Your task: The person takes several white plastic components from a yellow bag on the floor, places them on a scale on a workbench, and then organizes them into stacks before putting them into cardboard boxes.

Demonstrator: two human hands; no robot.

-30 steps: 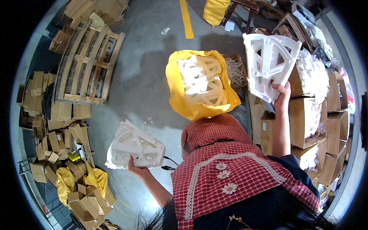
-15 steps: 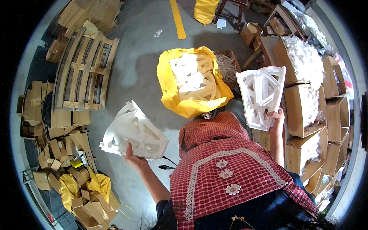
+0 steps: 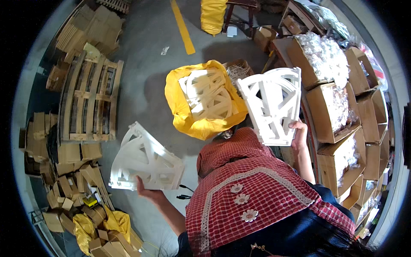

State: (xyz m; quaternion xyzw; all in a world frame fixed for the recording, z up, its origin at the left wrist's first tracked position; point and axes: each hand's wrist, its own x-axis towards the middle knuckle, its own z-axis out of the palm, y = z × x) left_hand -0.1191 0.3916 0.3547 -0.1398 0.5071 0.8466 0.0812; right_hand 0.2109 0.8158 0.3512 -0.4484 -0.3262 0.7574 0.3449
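Observation:
My left hand (image 3: 150,192) grips the lower edge of white fan-shaped plastic frames (image 3: 165,160), thumb on the near face. They are held out to the left over the floor, tilted. On the other side my right hand (image 3: 301,133) is closed on the right edge of more white fan-shaped frames (image 3: 253,92), held upright; several layers show at their curved top. Between the two stands an open yellow bag (image 3: 174,105) with similar white frames (image 3: 209,92) inside. The right-hand frames overlap the bag's right rim in view; whether they touch it I cannot tell.
Behind the bag is a carton of thin white pieces (image 3: 239,70). Open cartons (image 3: 321,115) with clear-wrapped goods line the right side. A wooden pallet (image 3: 92,96) and piled cardboard (image 3: 70,184) stand left. Thin black cables (image 3: 184,197) show beside my red checked apron (image 3: 257,192).
The right-hand frames have come left, closer to the bag, and face me more broadly. The left-hand frames are still held out and sit a little lower. The whole view has shifted slightly.

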